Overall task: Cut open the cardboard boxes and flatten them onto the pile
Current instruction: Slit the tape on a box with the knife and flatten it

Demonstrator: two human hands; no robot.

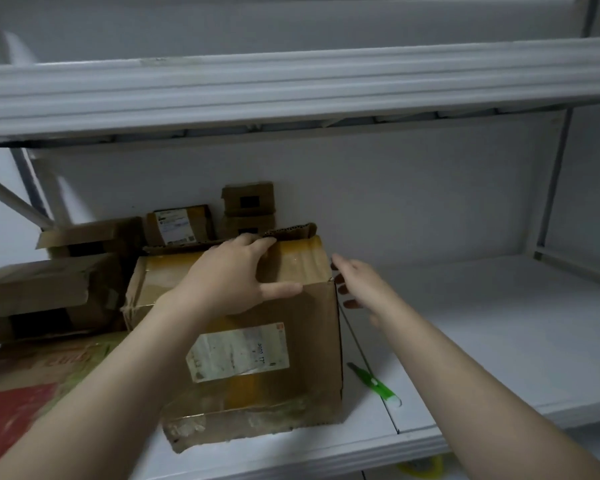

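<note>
A large box (312, 327) sits on a shelf (482, 323), smaller boxes (177, 225) crowded behind it and to its left. A cutting tool (374, 381) lies on the shelf just beside its right side.

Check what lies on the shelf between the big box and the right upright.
Head view: a green-handled tool beside the big box; the right hand hovers over the shelf. Otherwise bare to the upright.
</note>
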